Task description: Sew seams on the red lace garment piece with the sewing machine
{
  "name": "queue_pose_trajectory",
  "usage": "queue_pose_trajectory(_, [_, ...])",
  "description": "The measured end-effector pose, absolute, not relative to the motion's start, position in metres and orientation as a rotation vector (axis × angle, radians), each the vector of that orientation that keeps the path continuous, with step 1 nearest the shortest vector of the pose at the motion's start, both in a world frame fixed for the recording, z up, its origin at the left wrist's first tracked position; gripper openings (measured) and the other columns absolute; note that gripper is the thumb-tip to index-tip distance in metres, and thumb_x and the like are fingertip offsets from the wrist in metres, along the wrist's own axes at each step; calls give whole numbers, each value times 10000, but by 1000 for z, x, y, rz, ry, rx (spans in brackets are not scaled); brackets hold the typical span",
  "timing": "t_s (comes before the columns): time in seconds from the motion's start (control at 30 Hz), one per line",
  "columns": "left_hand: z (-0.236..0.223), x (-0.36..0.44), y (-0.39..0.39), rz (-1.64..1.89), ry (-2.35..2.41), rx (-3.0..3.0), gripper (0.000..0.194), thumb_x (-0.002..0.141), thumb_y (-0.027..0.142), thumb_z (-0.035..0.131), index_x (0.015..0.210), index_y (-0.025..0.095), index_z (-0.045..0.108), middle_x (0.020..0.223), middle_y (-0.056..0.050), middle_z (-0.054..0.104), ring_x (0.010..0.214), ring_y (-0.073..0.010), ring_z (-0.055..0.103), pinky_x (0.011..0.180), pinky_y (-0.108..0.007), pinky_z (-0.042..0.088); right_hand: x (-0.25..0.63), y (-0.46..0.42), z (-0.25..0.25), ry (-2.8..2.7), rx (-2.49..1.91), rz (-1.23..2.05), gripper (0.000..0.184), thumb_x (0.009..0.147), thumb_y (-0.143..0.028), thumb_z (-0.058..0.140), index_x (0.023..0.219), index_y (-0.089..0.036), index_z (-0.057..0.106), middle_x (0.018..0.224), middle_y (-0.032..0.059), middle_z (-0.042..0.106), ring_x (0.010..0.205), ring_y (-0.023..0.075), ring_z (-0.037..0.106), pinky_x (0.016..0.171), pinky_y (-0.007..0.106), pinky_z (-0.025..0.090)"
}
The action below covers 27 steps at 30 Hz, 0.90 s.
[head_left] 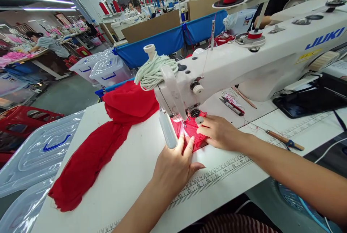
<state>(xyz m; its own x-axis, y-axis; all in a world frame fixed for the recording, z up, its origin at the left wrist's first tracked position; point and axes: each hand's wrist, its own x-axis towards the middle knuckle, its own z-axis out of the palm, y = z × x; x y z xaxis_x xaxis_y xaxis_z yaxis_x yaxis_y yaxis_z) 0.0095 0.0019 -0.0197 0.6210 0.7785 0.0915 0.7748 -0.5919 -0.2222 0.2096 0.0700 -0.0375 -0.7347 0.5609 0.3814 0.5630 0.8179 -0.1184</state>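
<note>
A piece of red lace fabric lies under the needle area of a white sewing machine. My left hand rests on its near edge with fingers stretched out, the fingertips close to the presser foot and the thumb out over the table. At the fabric's right side, the curled fingers of my right hand grip the cloth; the thumb is mostly hidden. A long bunched red cloth trails across the table left of the machine.
Thread snips and an awl with a wooden handle lie right of my hands. A printed ruler runs along the table's front edge. A dark tablet sits at right; clear plastic bins stand left. Other people work behind.
</note>
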Motion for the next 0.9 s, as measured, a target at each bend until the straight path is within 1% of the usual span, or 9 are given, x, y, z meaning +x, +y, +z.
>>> queue_pose_trajectory(0.17, [-20,9,3,-4,-1250,-2638,732,876,643,287,1248,72,557,1213,-265,592,877,-296,664,530,-347,537,210,70,-38,-2604,-854,-28,145,733,-48,470,686,-171,529,756,49,515,674,163,362,544,289,269])
queue_pose_trajectory(0.27, [-21,8,3,4,-1245,-2623,723,887,633,269,1253,80,557,1216,-259,596,844,-291,673,510,-344,532,210,71,-40,-2604,-862,-45,149,742,-46,470,709,-170,544,770,52,526,682,164,381,546,288,276])
queue_pose_trajectory(0.37, [-21,8,3,-5,-1237,-2593,702,900,613,258,1266,93,554,1217,-246,605,863,-297,675,510,-344,534,210,71,-41,-2598,-875,-60,157,772,-50,465,717,-168,553,802,60,543,703,164,407,552,286,286])
queue_pose_trajectory(0.47, [-20,7,5,-43,-1195,-2573,682,914,591,257,1232,85,584,1198,-237,622,954,-323,654,591,-384,557,209,72,-41,-2582,-882,-64,145,811,-100,478,711,-166,559,793,61,541,706,163,417,550,284,287])
queue_pose_trajectory(0.6, [-21,6,8,-94,-1203,-2575,663,905,597,296,1206,95,608,1194,-235,625,1025,-346,628,710,-456,558,208,73,-41,-2551,-893,-80,216,864,-204,476,661,-170,543,691,34,475,657,153,385,529,275,268])
queue_pose_trajectory(0.7, [-22,4,10,-86,-1207,-2571,658,899,597,316,1214,96,606,1214,-240,612,1028,-354,627,727,-466,555,208,74,-42,-2539,-899,-120,215,860,-172,455,670,-167,556,673,27,445,645,150,367,526,273,257])
queue_pose_trajectory(0.9, [-27,-1,13,-102,-1214,-2523,677,863,632,360,1222,114,609,1255,-230,589,988,-363,636,701,-448,552,208,75,-44,-2539,-915,-150,195,796,-70,437,719,-164,589,702,34,448,666,153,371,539,274,260])
